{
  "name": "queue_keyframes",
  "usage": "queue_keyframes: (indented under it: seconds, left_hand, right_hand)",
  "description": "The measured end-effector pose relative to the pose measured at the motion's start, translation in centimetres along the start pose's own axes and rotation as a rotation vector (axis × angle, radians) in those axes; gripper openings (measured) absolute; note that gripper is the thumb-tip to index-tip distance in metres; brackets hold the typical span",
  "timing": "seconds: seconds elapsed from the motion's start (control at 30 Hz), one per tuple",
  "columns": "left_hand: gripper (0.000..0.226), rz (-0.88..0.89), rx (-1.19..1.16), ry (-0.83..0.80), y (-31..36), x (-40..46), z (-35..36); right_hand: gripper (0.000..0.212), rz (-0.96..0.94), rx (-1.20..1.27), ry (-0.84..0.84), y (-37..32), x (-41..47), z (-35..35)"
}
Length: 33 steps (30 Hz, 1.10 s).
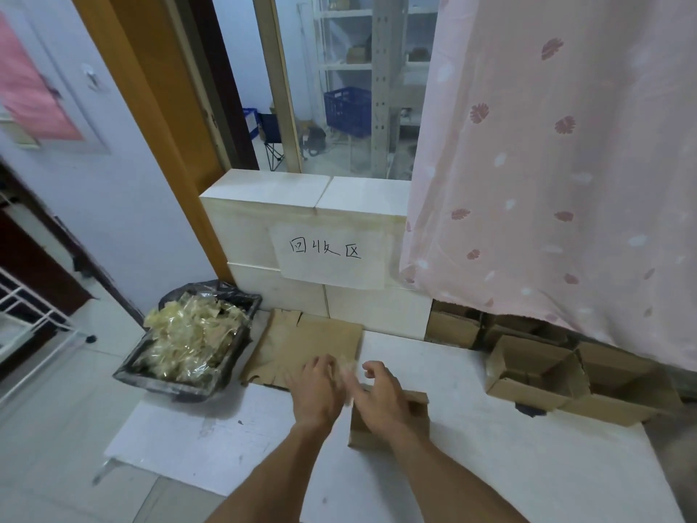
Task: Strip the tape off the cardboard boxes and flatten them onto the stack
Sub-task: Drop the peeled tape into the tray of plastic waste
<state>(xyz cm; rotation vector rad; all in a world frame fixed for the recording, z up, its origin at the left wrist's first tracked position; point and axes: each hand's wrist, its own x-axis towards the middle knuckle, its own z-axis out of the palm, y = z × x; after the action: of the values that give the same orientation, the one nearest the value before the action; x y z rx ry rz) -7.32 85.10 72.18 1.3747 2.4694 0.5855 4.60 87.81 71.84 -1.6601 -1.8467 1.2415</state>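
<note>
My left hand (320, 390) and right hand (381, 394) meet over the small cardboard box (392, 420) — fingers curled, blurred; whether they pinch the tape scrap (347, 366) I cannot tell.

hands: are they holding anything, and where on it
A strip of tape seems pinched between both hands, left hand and right hand; motion blur hides exactly where.

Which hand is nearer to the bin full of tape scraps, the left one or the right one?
Left. The left hand is over the flattened cardboard, just right of the bin. The right hand is farther right, above the small box.
</note>
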Motion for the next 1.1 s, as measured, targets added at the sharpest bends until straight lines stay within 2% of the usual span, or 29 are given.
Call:
queue_keyframes:
  seconds: [0.13,0.27,0.33,0.4,0.47,0.53,0.57,0.63,0.73,0.9,1.03,1.1]
  left_hand:
    - [0.023,-0.222,-0.114,0.023,-3.9,-0.1,-1.1]
    - [0.026,-0.459,-0.193,-0.042,-8.3,-0.4,-2.7]
    - [0.021,-0.533,-0.215,-0.051,-10.5,-0.3,-3.6]
    - [0.034,-0.498,-0.243,-0.057,-12.4,-0.1,-4.3]
    - [0.049,-0.429,-0.377,-0.094,-13.7,-0.1,-4.6]
    - [0.051,-0.361,-0.492,-0.148,-14.8,-0.1,-5.4]
    - [0.047,-0.347,-0.477,-0.174,-15.4,0.0,-5.9]
    - [0.037,-0.308,-0.350,-0.190,-16.3,0.3,-7.0]
    - [0.026,-0.128,0.006,-0.200,-18.7,1.0,-8.9]
    - [0.024,0.128,0.293,-0.243,-22.0,2.1,-10.7]
    - [0.025,0.211,0.381,-0.207,-23.5,2.9,-11.2]
    - [0.023,0.208,0.394,-0.178,-24.1,3.7,-11.5]
  right_hand:
    - [0.059,-0.078,-0.013,-0.038,-0.5,-1.0,3.1]
    - [0.075,-0.191,-0.136,-0.109,-2.3,-1.8,5.9]
    - [0.071,-0.181,-0.160,-0.078,-2.8,-2.2,7.1]
    - [0.060,-0.144,-0.186,-0.033,-3.4,-2.3,8.7]
    - [0.058,-0.070,-0.165,-0.068,-4.5,-2.5,10.4]
    - [0.059,-0.014,-0.138,-0.129,-6.4,-3.3,12.9]
    - [0.059,-0.002,-0.156,-0.145,-7.5,-3.6,14.4]
    - [0.058,-0.025,-0.308,-0.111,-9.4,-4.0,17.1]
    - [0.059,-0.180,-0.605,-0.059,-11.7,-4.8,20.5]
    - [0.066,-0.277,-0.889,0.005,-13.8,-5.0,23.1]
    - [0.035,-0.293,-1.019,0.001,-15.5,-4.1,24.0]
    - [0.030,-0.281,-1.052,-0.007,-16.2,-3.1,24.0]
